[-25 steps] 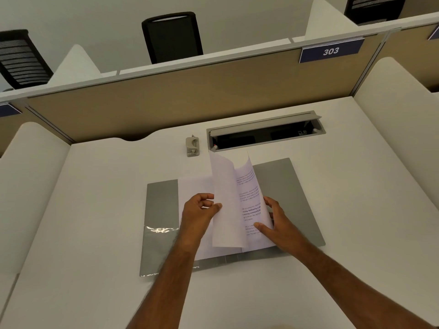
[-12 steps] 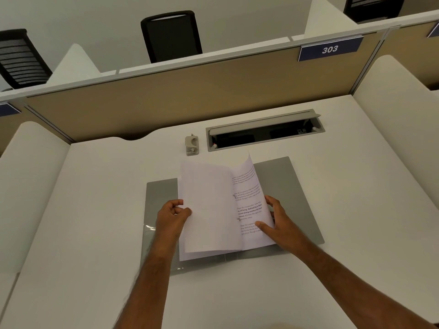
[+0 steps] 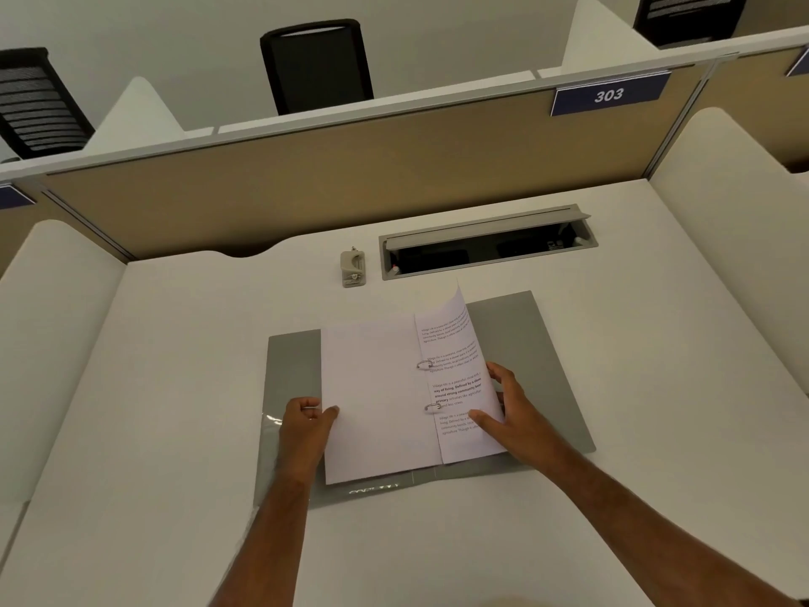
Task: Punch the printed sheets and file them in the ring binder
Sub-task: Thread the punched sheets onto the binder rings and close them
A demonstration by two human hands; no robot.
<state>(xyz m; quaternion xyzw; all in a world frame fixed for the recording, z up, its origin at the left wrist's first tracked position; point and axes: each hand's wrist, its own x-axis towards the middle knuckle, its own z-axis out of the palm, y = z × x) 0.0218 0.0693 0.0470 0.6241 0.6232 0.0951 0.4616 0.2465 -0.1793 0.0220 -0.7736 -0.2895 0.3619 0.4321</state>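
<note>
Here the left hand (image 3: 306, 420) pinches the turned sheet's (image 3: 372, 396) left edge.

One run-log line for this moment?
stage: filing | left hand: pinches white turned sheet | right hand: on printed sheets | grey ring binder: open
</note>
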